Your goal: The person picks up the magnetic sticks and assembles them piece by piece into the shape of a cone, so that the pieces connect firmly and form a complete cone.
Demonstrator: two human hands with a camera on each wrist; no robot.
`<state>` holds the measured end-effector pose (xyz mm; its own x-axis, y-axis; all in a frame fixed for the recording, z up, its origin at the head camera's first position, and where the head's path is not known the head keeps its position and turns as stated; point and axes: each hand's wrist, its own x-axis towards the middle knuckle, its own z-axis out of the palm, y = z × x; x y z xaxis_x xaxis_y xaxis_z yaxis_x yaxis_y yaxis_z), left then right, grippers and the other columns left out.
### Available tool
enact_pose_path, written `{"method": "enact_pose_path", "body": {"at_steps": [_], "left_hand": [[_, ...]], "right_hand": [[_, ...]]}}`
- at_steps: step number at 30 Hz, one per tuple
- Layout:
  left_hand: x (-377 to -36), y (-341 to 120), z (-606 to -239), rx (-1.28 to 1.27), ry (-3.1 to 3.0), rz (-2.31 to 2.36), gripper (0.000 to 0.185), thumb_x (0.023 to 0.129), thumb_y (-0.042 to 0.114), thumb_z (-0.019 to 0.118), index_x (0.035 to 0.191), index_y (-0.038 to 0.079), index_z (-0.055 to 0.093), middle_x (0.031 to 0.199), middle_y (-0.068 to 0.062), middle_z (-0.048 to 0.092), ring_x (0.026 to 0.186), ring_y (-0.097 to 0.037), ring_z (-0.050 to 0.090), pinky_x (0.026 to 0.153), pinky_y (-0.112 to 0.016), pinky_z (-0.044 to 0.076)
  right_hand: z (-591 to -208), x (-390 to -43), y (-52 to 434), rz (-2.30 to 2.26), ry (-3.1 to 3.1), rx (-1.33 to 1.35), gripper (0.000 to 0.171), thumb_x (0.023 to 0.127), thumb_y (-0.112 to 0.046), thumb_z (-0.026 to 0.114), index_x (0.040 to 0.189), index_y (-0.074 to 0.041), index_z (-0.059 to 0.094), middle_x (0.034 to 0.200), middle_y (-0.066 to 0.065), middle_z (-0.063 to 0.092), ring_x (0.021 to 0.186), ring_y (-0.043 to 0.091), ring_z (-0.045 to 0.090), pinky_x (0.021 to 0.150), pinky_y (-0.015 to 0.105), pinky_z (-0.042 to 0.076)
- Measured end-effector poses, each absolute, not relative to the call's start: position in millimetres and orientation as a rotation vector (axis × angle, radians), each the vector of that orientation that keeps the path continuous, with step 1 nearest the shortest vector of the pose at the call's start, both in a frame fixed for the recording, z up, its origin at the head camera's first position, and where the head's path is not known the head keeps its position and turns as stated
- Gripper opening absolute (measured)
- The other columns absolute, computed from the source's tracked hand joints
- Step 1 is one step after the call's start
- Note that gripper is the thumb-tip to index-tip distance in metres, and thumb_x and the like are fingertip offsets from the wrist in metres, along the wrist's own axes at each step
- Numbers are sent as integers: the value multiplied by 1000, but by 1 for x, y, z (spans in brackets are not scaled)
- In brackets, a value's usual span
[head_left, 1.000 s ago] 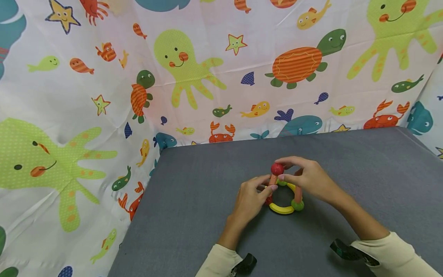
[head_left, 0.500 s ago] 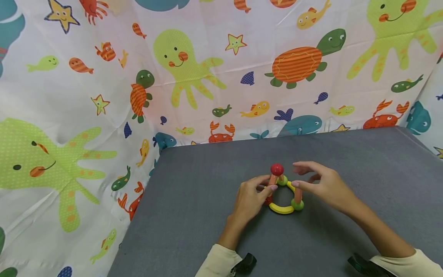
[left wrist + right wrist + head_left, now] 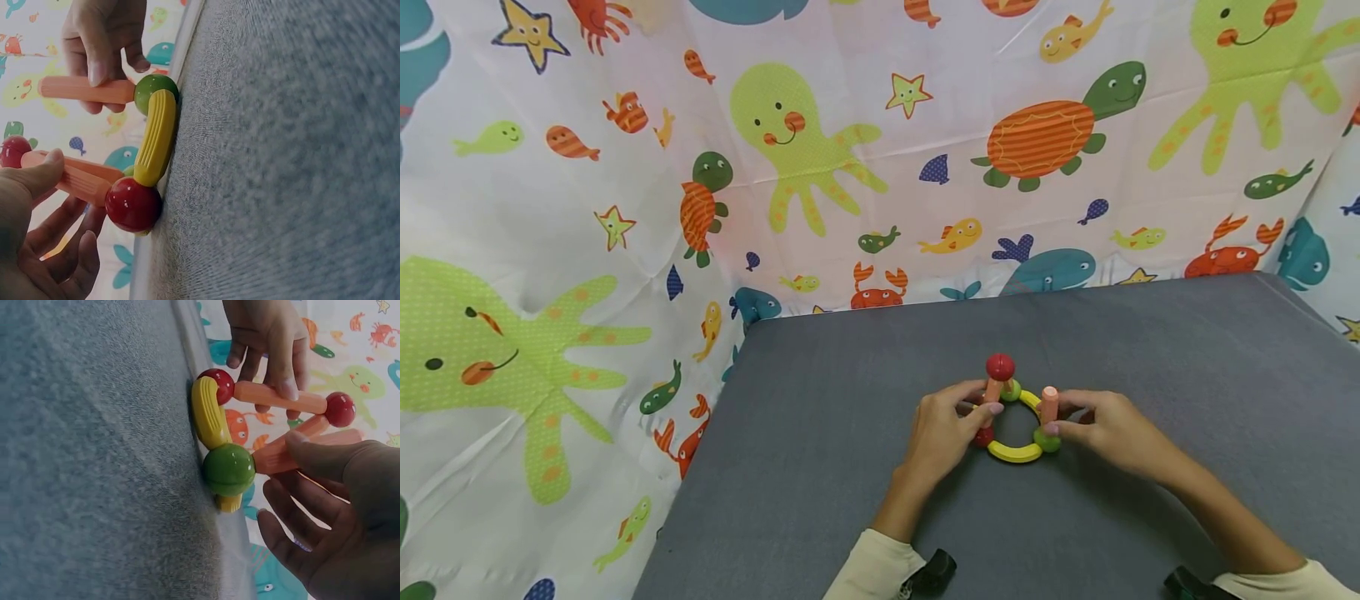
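Left hand [image 3: 943,429] fingers pinching leaning orange rod [image 3: 75,177], right hand [image 3: 1108,425] fingers clamped on upright orange rod [image 3: 1049,406], wrist views revealing grips.

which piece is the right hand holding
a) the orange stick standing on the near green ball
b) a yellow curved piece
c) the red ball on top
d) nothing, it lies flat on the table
a: the right hand pinches the orange stick that stands on the green ball, while the red top ball sits apart on the other sticks.
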<state>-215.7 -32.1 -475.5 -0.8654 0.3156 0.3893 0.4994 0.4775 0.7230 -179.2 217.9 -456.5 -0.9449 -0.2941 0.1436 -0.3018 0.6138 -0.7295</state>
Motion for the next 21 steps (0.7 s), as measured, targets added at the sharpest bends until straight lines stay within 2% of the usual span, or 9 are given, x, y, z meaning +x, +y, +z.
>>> {"method": "enact_pose_path", "body": {"at_steps": [4,10,21], "left_hand": [[-215,-32,-475,-733,-2524,-1349,37,86,41,71,122,30,67,102,11,70,85,2,66,75,-25,56],[-213,-30,-474,-757,-2539,-1328,39,86,40,71,123,29,67,104,11,70,86,2,65,75,-20,54],[-211,-24,-476,-814,-2513,-1343,39,85,39,72,124,32,66,99,9,70,83,1,64,74,-17,52]], "right_hand": [[-458,-184,214,1189,-2774,533,20,88,-31,72,104,-19,72,93,-8,68,83,10,61,69,26,52],[-459,-191,209,1102,-2768,546,32,88,-35,72,114,-16,72,96,-7,67,79,8,58,65,25,50],[-463,-193,208,1107,-2714,554,27,86,-26,75,111,-17,71,90,-9,64,76,8,57,65,25,51]]}}
